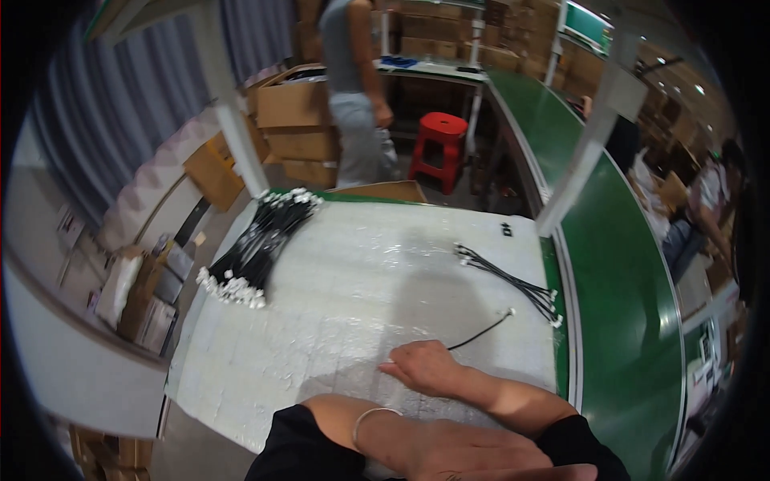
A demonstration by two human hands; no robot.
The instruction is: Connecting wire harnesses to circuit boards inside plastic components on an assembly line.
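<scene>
Right hand looks closed around one black cable, loose end trailing off right over the white surface. Small bunch further right, way bigger pile far left, can't tell which lot's done. Right hand's palm down, pointing left; left hand crosses rightward below it, can't tell its grip

Workshop; green conveyor; bundled black cables; cardboard cartons
</scene>
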